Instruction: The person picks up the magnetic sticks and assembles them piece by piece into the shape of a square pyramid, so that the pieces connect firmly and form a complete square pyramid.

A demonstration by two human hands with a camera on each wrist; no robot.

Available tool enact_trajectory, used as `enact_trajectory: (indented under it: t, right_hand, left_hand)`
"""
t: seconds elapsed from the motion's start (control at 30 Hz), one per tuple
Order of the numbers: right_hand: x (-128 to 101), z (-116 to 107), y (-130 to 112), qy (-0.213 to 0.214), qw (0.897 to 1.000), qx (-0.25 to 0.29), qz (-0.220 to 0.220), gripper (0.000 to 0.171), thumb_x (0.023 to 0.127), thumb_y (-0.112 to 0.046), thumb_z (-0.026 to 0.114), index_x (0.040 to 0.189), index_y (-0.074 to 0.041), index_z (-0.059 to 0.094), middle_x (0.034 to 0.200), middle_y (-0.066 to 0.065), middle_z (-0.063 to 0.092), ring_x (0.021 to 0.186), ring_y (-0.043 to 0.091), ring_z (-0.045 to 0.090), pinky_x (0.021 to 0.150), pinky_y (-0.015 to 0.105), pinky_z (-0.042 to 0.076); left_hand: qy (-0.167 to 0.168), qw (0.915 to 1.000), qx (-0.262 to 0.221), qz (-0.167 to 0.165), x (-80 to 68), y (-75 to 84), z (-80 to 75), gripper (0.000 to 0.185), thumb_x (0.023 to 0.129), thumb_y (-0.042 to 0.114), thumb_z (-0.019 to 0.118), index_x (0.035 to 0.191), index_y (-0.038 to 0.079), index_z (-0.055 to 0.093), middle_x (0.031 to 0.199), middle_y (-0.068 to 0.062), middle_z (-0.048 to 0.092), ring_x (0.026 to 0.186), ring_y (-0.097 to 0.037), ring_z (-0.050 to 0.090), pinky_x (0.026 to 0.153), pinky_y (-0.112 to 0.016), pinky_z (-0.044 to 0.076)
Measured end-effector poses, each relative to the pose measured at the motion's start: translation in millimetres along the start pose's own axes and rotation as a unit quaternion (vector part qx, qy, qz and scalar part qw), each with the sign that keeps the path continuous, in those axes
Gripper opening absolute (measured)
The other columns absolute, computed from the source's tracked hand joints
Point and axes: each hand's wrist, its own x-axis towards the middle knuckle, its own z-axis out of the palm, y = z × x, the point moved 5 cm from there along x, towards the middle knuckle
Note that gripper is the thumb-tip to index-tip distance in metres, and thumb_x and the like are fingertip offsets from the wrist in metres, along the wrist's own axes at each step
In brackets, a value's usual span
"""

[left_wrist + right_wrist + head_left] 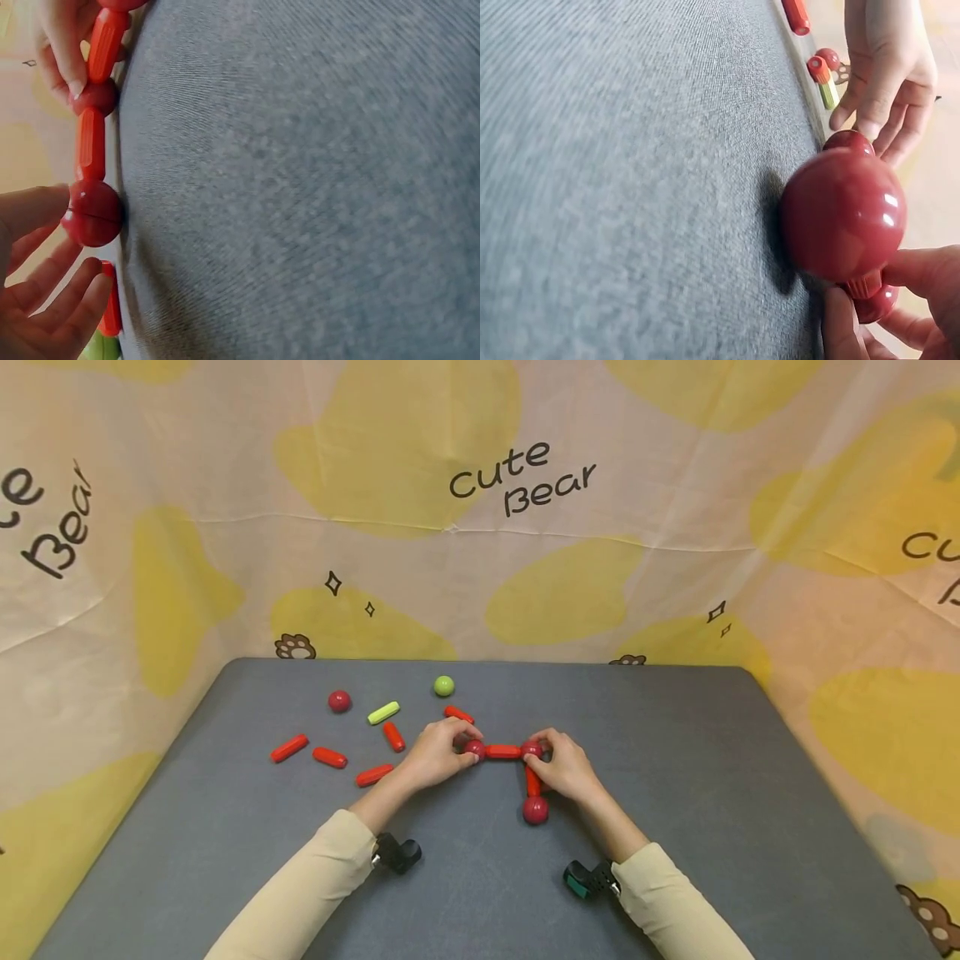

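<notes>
My left hand (437,755) pinches a dark red ball (474,749) between thumb and fingers. A bright red stick (503,752) joins that ball to a second red ball (531,750), which my right hand (567,768) grips with its thumb and fingers. From the second ball another red stick (533,782) runs toward the front and ends in a third red ball (536,810). This third ball looms large in the right wrist view, partly covering the joined pieces behind it. The left wrist view shows the left ball (92,214) against the fingers.
Several loose red sticks (289,748) lie on the grey table (465,885), mostly left of the hands. A yellow-green stick (384,713), a loose red ball (340,701) and a green ball (444,686) lie farther back. A patterned cloth (420,568) hangs behind the table.
</notes>
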Motion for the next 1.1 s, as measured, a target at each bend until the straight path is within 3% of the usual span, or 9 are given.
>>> enact_trajectory:
  t: [0.2, 0.33, 0.53, 0.73, 0.9, 1.1]
  right_hand:
    - [-4.3, -2.8, 5.6, -0.025, 0.998, 0.040, 0.038, 0.030, 0.081, -0.019, 0.068, 0.105, -0.004, 0.058, 0.089, 0.010, 0.057, 0.057, 0.014, 0.056, 0.052, 0.026, 0.047]
    - [-6.6, -4.0, 8.7, -0.030, 0.996, 0.061, 0.051, 0.030, 0.082, -0.018, 0.068, 0.105, -0.003, 0.056, 0.090, 0.012, 0.057, 0.044, 0.012, 0.057, 0.044, 0.026, 0.047]
    - [-8.9, -5.0, 10.6, -0.029, 0.995, 0.063, 0.066, 0.031, 0.081, -0.019, 0.069, 0.102, -0.003, 0.054, 0.087, 0.012, 0.055, 0.043, 0.012, 0.057, 0.043, 0.026, 0.047]
    - [-11.9, -5.2, 9.0, -0.026, 0.997, 0.048, 0.060, 0.032, 0.081, -0.022, 0.068, 0.105, -0.004, 0.054, 0.086, 0.011, 0.052, 0.041, 0.011, 0.055, 0.042, 0.027, 0.046]
    - [-14.6, -5.6, 5.3, -0.019, 0.999, 0.017, 0.047, 0.029, 0.081, -0.025, 0.068, 0.101, -0.007, 0.058, 0.082, 0.009, 0.053, 0.039, 0.010, 0.053, 0.047, 0.027, 0.044]
    - [-17.2, -5.2, 2.9, -0.025, 0.999, -0.013, 0.036, 0.028, 0.081, -0.028, 0.068, 0.095, -0.007, 0.057, 0.077, 0.006, 0.051, 0.041, 0.010, 0.050, 0.051, 0.027, 0.039]
  left_hand:
    - [0.022, 0.9997, -0.011, 0.007, -7.3, 7.2, -8.2, 0.024, 0.075, 0.010, 0.073, 0.098, 0.013, 0.068, 0.099, 0.000, 0.062, 0.084, -0.017, 0.064, 0.074, -0.033, 0.049]
    - [0.002, 0.9998, -0.009, 0.018, -15.0, 16.5, -6.0, 0.022, 0.075, 0.012, 0.074, 0.097, 0.011, 0.068, 0.095, 0.000, 0.064, 0.078, -0.014, 0.063, 0.070, -0.029, 0.048]
    - [-0.050, 0.9979, -0.015, 0.039, -29.5, 33.5, 10.6, 0.024, 0.076, 0.018, 0.073, 0.098, 0.009, 0.066, 0.091, -0.001, 0.066, 0.072, -0.010, 0.061, 0.066, -0.023, 0.047]
    - [-0.095, 0.9947, -0.013, 0.037, -39.9, 49.5, 31.6, 0.033, 0.074, 0.029, 0.075, 0.099, 0.009, 0.065, 0.086, 0.000, 0.065, 0.067, -0.004, 0.058, 0.061, -0.018, 0.045]
    - [-0.101, 0.9941, 0.020, 0.032, -42.7, 56.9, 42.8, 0.040, 0.072, 0.039, 0.076, 0.099, 0.012, 0.065, 0.081, 0.003, 0.062, 0.066, -0.003, 0.053, 0.057, -0.020, 0.042]
    - [-0.094, 0.9949, 0.032, 0.014, -42.7, 55.6, 45.5, 0.037, 0.071, 0.038, 0.077, 0.096, 0.013, 0.065, 0.075, 0.005, 0.058, 0.060, -0.003, 0.049, 0.052, -0.020, 0.039]
